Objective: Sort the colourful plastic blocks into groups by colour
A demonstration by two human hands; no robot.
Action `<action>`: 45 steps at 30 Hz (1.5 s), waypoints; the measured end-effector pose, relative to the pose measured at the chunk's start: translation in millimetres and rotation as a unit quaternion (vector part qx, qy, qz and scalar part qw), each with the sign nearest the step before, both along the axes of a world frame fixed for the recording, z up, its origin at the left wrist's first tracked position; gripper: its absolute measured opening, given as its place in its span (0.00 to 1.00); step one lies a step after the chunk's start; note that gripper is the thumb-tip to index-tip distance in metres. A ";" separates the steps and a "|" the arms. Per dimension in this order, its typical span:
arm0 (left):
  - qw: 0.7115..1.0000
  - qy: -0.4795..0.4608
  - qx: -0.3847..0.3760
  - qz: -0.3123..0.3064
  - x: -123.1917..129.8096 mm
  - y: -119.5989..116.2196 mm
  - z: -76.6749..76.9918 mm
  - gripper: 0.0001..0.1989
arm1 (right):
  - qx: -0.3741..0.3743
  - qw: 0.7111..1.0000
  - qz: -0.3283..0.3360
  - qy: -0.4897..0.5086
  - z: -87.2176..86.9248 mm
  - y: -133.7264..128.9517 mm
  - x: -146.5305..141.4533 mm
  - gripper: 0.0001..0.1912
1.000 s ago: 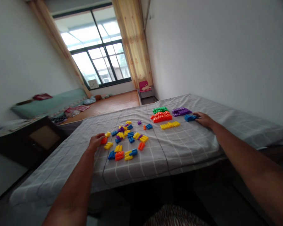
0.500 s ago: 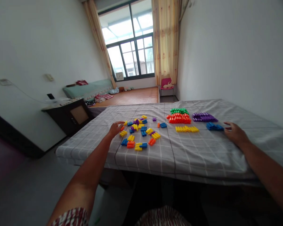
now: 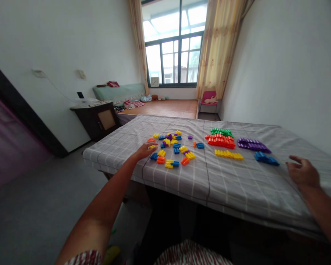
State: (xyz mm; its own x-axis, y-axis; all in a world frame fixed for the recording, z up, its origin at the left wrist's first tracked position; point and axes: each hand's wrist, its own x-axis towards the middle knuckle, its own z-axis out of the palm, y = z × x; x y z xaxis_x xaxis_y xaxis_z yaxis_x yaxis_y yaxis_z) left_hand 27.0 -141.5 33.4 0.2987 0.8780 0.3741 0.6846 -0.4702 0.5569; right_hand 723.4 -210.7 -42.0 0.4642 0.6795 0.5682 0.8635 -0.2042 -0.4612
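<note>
My left hand (image 3: pixel 146 149) reaches over the left side of a loose spread of plastic blocks, its fingers stretched out. Its fingertips are at a yellow block (image 3: pixel 152 147); whether they touch it I cannot tell. Close to that hand lie an orange block (image 3: pixel 160 160) and a yellow-and-blue pair (image 3: pixel 171 164). At the right, my right hand (image 3: pixel 303 171) is held with thumb and fingers apart and nothing visible in it. It is just right of a row of blue blocks (image 3: pixel 266 158). A row of purple blocks (image 3: pixel 253 144) lies behind the blue one.
Green (image 3: pixel 221 132), orange (image 3: pixel 220 140) and yellow rows (image 3: pixel 228 154) of blocks lie right of the middle on the grey checked cloth (image 3: pixel 182 184). Beyond the table stand a bed (image 3: pixel 173 106), a dark cabinet (image 3: pixel 95 119) and a pink chair (image 3: pixel 209 99).
The view has turned to the left and levelled. My right hand has moved away from the blue row, leaving a gap. My left hand has come nearer the yellow block.
</note>
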 end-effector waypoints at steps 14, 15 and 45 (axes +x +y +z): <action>0.936 0.243 0.104 -0.231 58.9 -26.6 -2.3 0.21 | -0.158 0.907 0.391 -0.011 67.1 50.0 -321.6 0.20; 0.936 0.250 0.111 -0.219 55.5 -17.3 -2.4 0.20 | -0.166 0.906 0.390 -0.014 62.2 59.6 -331.0 0.20; 0.995 0.061 0.080 -0.008 -44.5 55.9 -12.0 0.17 | -0.108 0.918 0.375 0.072 78.7 140.7 -412.6 0.13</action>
